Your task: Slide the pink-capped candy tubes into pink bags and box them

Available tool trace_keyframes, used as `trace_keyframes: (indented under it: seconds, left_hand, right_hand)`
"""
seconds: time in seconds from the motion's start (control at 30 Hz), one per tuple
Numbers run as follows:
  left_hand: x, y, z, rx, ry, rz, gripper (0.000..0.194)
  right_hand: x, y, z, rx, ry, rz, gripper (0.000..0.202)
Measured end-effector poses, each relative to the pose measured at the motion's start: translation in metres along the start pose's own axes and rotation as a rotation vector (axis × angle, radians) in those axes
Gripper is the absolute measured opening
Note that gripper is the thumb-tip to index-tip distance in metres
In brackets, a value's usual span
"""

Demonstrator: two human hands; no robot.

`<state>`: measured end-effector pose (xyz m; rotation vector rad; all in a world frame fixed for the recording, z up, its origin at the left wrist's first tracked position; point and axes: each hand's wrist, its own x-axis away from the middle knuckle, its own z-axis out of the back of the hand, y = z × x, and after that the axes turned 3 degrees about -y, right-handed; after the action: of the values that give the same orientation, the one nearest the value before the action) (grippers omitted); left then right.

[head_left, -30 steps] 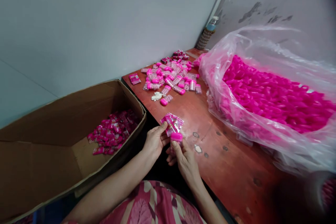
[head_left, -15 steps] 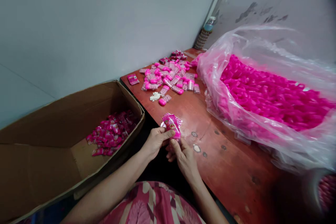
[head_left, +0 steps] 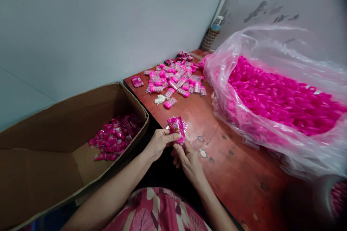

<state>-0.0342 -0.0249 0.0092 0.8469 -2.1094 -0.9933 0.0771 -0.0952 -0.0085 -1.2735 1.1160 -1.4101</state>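
Note:
My left hand (head_left: 162, 143) is closed, thumb on top, around a pink printed wrapper (head_left: 175, 125) with more silvery and pink wrappers fanned out behind it. My right hand (head_left: 188, 160) pinches the lower end of that wrapper, its fingertips just below my left thumb. Whether something sits inside the wrapper is hidden by my fingers. Both hands are over the near edge of the red-brown table (head_left: 222, 166). Farther back on it lies a pile of small clear containers with bright pink caps (head_left: 176, 77), filled with pale beads or sweets. One capped container (head_left: 170, 103) lies nearest to my hands.
At left stands an open cardboard box (head_left: 35, 166) with many pink wrapped pieces (head_left: 118, 135) inside. A clear plastic bag (head_left: 225, 115) of pink caps (head_left: 276, 97) fills the right side. A dark jar (head_left: 320, 195), a bottle (head_left: 217, 24) and a crumpled white scrap (head_left: 160, 99) are also there.
The front wrapper has turned more upright, and the bright pink patch at its lower end shows less. My right fingers have shifted slightly left; both hands stay closed.

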Motion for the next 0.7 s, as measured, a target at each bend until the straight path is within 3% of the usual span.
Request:
trace_keyframes:
  seconds: [0.23,0.4,0.57,0.7]
  left_hand:
    - [0.0026,0.0038,0.0000,-0.010,-0.075,0.062,0.026]
    - [0.0021,-0.0016,-0.0006,-0.023,-0.009,0.005,0.025]
    - [0.0019,-0.0017,0.0025,0.150,0.106,-0.009,0.022]
    - [0.0031,-0.0028,0.0042,0.198,0.119,0.010,0.023]
  right_hand:
    - [-0.0033,-0.0038,0.0045,-0.296,-0.213,-0.088,0.027]
    - [-0.0044,-0.0042,0.0036,-0.086,-0.034,-0.010,0.023]
    - [0.0022,-0.0029,0.0016,-0.390,-0.052,-0.017,0.024]
    - [0.0015,0.0025,0.0024,-0.530,0.006,-0.057,0.025]
